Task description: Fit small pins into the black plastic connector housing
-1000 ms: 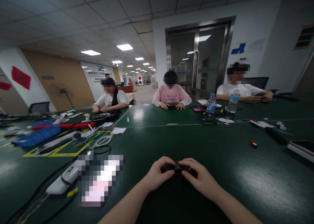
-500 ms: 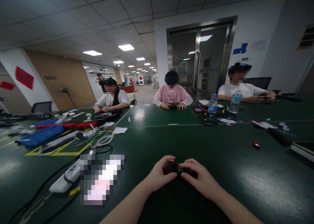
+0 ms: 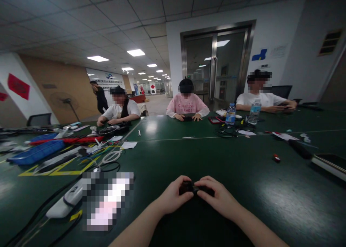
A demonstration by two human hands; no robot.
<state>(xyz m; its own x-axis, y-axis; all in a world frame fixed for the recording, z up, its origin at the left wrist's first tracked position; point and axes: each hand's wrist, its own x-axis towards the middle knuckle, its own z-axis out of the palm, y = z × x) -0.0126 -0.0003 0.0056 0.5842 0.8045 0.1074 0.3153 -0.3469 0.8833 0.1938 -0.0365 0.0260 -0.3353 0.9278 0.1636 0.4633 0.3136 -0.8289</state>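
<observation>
Low in the middle of the head view, both of my hands meet around a small black object [image 3: 194,188]. My left hand [image 3: 173,196] curls its fingers and thumb round the object's left side. From the other side, my right hand [image 3: 217,196] pinches it, thumb below and fingers above. Most of the object is hidden by the fingers and dark against the green table [image 3: 167,160], so its kind cannot be made out. Left of my hands lies a blurred-out bright rectangle [image 3: 109,202], beside a white power strip [image 3: 65,200].
Cables [image 3: 110,157], a blue tray [image 3: 38,151] and loose parts crowd the left. A small red-and-black item [image 3: 276,158] lies to the right. Two bottles [image 3: 254,113] stand further back. Across the table sit three people; another person [image 3: 100,95] stands behind.
My hands have come closer together on the black object, the right shifting left. The view has turned slightly right. The person at the back shows more fully beside the wall.
</observation>
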